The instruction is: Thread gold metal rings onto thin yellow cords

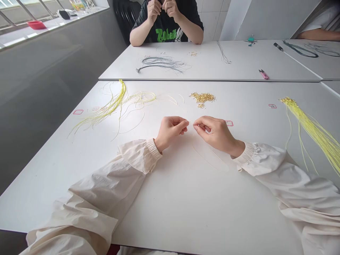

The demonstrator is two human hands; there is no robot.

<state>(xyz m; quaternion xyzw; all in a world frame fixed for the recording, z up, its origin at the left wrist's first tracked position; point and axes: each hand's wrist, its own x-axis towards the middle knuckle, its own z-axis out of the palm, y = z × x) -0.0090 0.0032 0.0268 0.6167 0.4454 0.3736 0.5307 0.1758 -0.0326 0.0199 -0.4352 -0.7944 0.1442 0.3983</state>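
Over the middle of the white table (170, 198), my left hand (172, 131) and my right hand (215, 131) face each other, fingertips a small gap apart. Both are closed in a pinch. A thin pale yellow cord (203, 158) hangs from between them and loops down over the tabletop below my right hand. Its end at the fingertips is too fine to make out, and any small part there is hidden. Just beyond my hands lies a pile of small gold-coloured metal pieces (203, 97).
A loose bundle of yellow cords (120, 95) lies to the left. Another yellow bundle with gold ends (310, 122) lies to the right. Across the table seam are dark cords (162, 63) and pink thread snips (264, 74). A person in a black shirt (167, 26) sits opposite.
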